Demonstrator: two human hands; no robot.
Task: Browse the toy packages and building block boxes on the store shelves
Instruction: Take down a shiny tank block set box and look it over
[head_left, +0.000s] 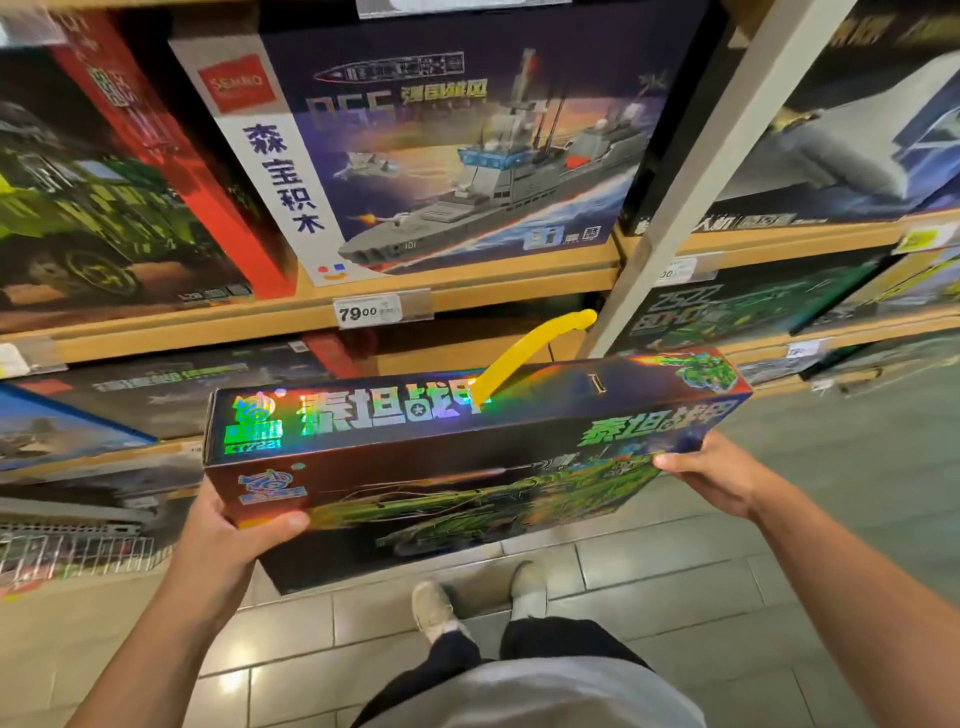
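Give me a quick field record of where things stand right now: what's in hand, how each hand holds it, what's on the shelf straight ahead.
held item: holographic box, off the shelf, printed code KY7221
handle: yellow handle on the box's top edge, one end loose and sticking up
left hand: left hand grips the box's left end, thumb on the front face
right hand: right hand grips the box's right end
shelf ahead: warship box standing on the wooden shelf
price tag: price tag reading 79.00, under the warship box
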